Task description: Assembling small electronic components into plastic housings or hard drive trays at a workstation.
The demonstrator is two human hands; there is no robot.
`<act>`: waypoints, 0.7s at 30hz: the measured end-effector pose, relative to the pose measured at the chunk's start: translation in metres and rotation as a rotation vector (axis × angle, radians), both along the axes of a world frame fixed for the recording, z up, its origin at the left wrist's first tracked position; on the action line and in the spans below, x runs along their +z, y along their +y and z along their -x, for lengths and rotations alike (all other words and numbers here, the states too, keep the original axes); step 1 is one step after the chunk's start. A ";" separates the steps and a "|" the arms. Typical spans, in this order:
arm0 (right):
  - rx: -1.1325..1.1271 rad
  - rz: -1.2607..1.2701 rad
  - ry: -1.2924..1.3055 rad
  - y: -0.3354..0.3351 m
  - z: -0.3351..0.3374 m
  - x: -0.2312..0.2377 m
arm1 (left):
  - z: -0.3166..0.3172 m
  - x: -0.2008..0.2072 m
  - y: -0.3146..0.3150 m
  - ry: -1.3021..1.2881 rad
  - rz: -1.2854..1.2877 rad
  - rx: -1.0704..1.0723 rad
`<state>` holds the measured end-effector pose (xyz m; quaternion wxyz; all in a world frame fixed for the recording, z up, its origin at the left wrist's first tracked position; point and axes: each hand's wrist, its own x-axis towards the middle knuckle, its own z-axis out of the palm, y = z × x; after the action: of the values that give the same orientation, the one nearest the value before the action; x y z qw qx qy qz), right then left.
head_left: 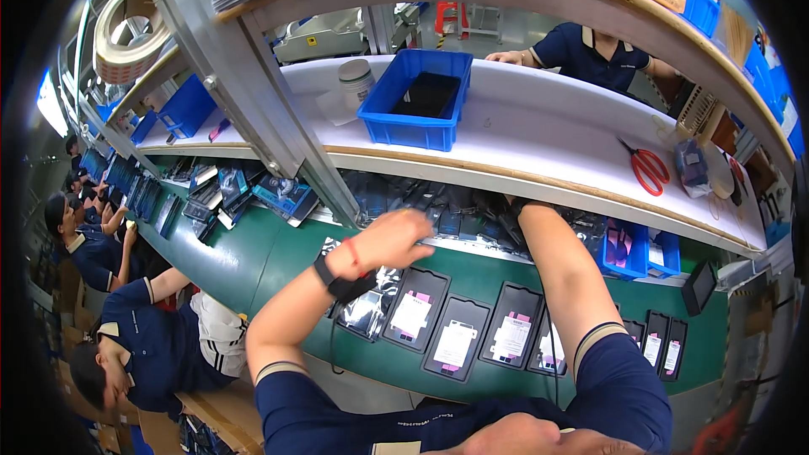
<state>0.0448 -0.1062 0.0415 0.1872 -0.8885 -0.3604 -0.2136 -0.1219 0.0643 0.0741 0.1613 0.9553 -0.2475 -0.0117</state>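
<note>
My left hand (394, 238) is above the green bench near the shelf's front edge. Its fingers are loosely bent and a little blurred, with nothing visible in them. Below it lie a shiny silvery plastic bag (371, 307) and a black tray (411, 310) with a white label and pink pieces. More such black trays, one (456, 337) among them, run to the right in a row. My right hand (511, 207) reaches under the shelf among dark, glossy packages (447, 215). The shelf edge and shadow hide its fingers, so its grip cannot be made out.
On the white shelf (539, 131) stand a blue bin (413, 131) with dark contents, a white tub (356, 82) and red-handled scissors (649, 170). A metal post (278, 109) rises left of my left hand. Small blue bins (624, 248) sit at right. Other people work at left and opposite.
</note>
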 end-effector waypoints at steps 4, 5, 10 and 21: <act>-0.035 0.040 -0.002 -0.027 0.017 -0.002 | -0.081 -0.026 -0.022 -0.079 0.263 0.029; -0.042 0.051 -0.002 -0.037 0.020 -0.004 | -0.100 -0.040 -0.026 -0.078 0.266 0.028; -0.105 0.117 0.007 -0.088 0.040 -0.016 | -0.153 -0.055 -0.056 -0.326 -0.355 0.039; 0.364 0.372 0.057 -0.101 0.237 -0.047 | -0.162 -0.064 -0.064 -0.407 -0.153 0.061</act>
<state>-0.1919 -0.2068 -0.0057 0.0661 -0.8339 -0.5418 -0.0816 0.0405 0.0002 0.0103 0.0352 0.9545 -0.2443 0.1676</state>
